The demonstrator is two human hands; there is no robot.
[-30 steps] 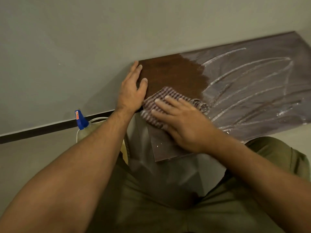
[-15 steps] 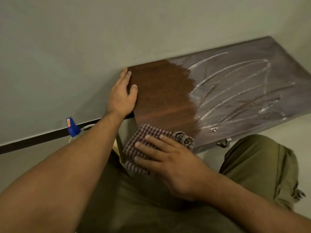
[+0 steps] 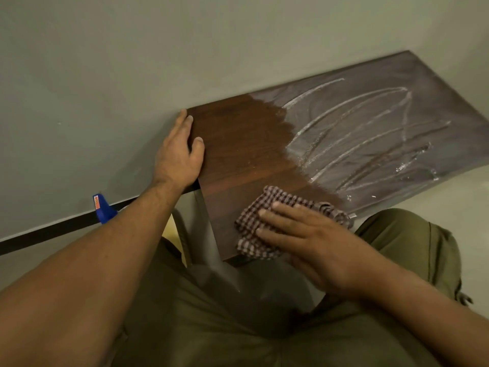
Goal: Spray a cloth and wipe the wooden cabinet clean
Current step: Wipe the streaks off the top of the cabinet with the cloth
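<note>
Now, left hand [image 3: 176, 158]: flat, fingers straight, resting on cabinet [image 3: 238, 144] corner.
Right hand [image 3: 317, 250]: straight fingers pressing cloth [image 3: 252, 224].
Spray bottle [image 3: 104, 208]: mostly hidden behind forearm.

The right hand [image 3: 317, 250] pressed the checked cloth [image 3: 260, 223] flat on the wooden cabinet [image 3: 246, 144] with straight fingers [image 3: 285, 211]. To the right of these fingers lay the grey streaked dust [image 3: 375, 123]. The left hand [image 3: 177, 154] rested on the cabinet's left edge, with a blue spray bottle [image 3: 103, 207] beside its forearm.

Our left forearm [image 3: 105, 260] hides all of the spray bottle [image 3: 104, 207] but its blue head, mid-left; the cabinet top [image 3: 238, 144] runs off the right edge.
</note>
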